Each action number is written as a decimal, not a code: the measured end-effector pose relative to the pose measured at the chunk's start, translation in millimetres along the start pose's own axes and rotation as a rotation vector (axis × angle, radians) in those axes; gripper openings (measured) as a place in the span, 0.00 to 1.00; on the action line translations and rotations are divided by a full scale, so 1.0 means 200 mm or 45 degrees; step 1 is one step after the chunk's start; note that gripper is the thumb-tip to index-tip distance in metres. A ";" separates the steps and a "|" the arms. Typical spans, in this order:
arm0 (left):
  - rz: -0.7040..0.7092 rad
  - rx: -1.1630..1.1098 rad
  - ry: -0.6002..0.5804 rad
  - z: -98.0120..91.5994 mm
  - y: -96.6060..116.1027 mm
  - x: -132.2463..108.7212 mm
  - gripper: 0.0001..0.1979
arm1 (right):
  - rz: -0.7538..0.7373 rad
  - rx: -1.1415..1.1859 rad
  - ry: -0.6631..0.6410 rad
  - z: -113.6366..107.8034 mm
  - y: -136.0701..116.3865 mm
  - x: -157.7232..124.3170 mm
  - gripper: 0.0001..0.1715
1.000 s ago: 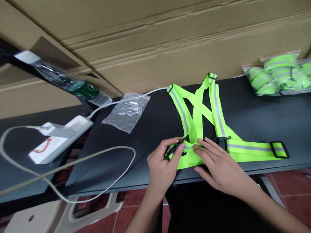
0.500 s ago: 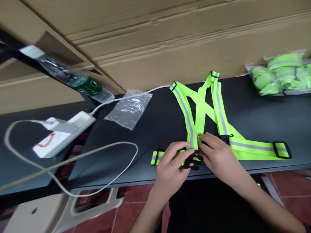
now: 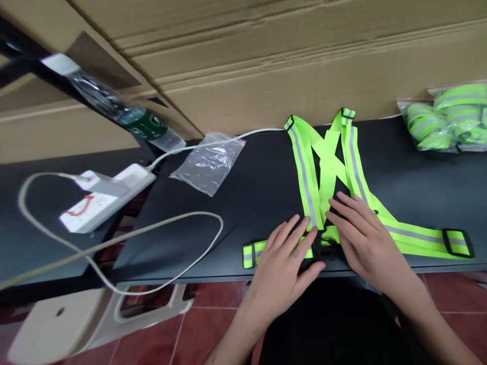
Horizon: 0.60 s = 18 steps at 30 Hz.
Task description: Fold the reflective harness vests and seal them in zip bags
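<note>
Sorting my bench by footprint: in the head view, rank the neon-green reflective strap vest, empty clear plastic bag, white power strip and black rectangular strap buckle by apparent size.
1. Neon-green reflective strap vest, by far the largest.
2. White power strip and empty clear plastic bag look alike, so I won't rank them.
3. Black rectangular strap buckle, smallest.

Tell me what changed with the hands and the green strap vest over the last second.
The left hand let go of the black buckle it was pinching and now lies flat and open on the vest. The right hand flattened on the straps too. One strap end was laid out leftward along the table edge. The clear bag, white cable and packed bags kept their places.
</note>
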<state>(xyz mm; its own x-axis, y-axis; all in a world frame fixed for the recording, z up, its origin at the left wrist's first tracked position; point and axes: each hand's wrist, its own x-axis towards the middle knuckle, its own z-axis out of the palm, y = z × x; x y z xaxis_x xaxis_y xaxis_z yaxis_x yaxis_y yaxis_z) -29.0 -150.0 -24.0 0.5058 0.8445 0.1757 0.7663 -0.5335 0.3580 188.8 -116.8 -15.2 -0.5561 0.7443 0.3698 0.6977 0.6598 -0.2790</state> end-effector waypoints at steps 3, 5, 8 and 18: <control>-0.012 -0.026 0.001 -0.01 0.01 0.02 0.22 | 0.184 -0.038 0.167 0.00 -0.01 -0.06 0.24; -0.014 -0.068 0.010 -0.02 0.01 0.03 0.20 | 0.439 -0.129 0.240 0.02 -0.02 -0.10 0.26; 0.012 -0.116 0.022 -0.02 0.00 0.05 0.17 | 0.601 -0.240 0.161 0.07 -0.01 -0.14 0.31; 0.052 -0.026 -0.094 -0.03 -0.07 0.13 0.28 | 0.394 -0.260 -0.053 0.11 0.08 -0.04 0.29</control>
<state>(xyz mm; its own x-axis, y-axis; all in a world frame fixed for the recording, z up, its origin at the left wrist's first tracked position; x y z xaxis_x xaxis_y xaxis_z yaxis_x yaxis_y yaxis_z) -29.9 -119.6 -18.4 0.5649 0.8160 0.1227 0.7366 -0.5657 0.3706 193.7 -109.8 -42.5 -0.3199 0.9116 0.2583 0.9090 0.3721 -0.1875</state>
